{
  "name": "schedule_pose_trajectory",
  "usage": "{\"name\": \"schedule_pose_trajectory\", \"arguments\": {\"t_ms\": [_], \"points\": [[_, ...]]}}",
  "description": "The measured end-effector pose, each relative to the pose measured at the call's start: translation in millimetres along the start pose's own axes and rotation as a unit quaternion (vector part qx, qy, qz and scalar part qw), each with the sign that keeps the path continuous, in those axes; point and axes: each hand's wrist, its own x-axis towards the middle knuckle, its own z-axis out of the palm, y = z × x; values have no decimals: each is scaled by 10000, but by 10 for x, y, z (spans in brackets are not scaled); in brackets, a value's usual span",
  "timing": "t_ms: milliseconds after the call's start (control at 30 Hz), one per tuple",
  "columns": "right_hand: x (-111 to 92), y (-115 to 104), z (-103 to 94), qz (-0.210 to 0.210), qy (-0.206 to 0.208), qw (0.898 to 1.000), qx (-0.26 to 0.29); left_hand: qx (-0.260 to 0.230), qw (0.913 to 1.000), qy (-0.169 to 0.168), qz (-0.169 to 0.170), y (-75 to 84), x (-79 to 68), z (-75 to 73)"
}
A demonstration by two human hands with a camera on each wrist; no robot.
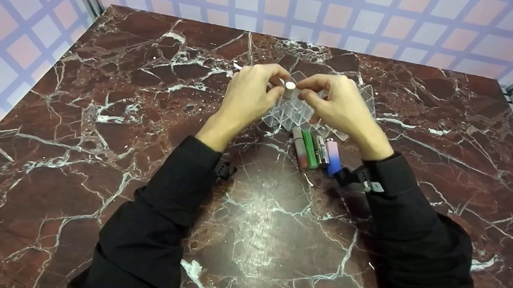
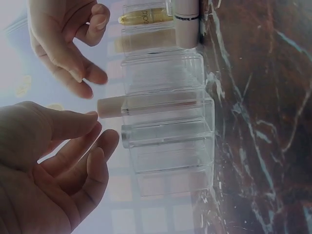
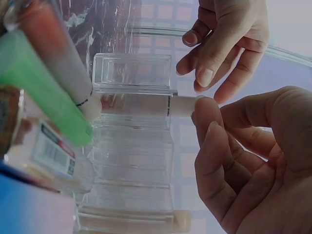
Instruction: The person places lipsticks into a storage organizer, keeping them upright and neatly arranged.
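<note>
A tube with a pale cap [image 1: 290,87] stands upright in a slot of the clear compartment organizer [image 1: 294,113]. Its cap rises above the rim, while its body [image 3: 139,105] shows through the plastic in the right wrist view. From the left, my left hand [image 1: 251,90] has thumb and index fingertips right beside the cap, fingers loosely bent. Opposite it, my right hand [image 1: 339,100] keeps its fingertips close to the cap's other side. A gap shows between the right fingertips and the cap in the left wrist view.
Before the organizer lie a grey-and-red tube [image 1: 300,147], a green tube [image 1: 309,149], a clear-and-silver tube [image 1: 322,149] and a pink-and-blue one [image 1: 333,157]. A gold tube [image 2: 146,17] shows in the left wrist view. Patterned panels [image 1: 291,12] stand behind the marbled table [image 1: 102,188].
</note>
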Motion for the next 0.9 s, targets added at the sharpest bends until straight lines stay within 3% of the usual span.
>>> {"name": "schedule_pose_trajectory", "arguments": {"t_ms": [233,633,767,900], "points": [[-63,3,-72,62,-74,9999,-107,-53,10000,-10,79,43,-18,-43],[-204,-41,-160,-302,-241,9969,-684,-15,9990,-70,448,97,-57,-64],[-245,-69,-204,-372,-250,9951,-882,119,9990,-221,376,113,-62,-59],[-292,-72,-227,-369,-299,9928,-1099,297,9977,-580,180,126,-66,-45]]}}
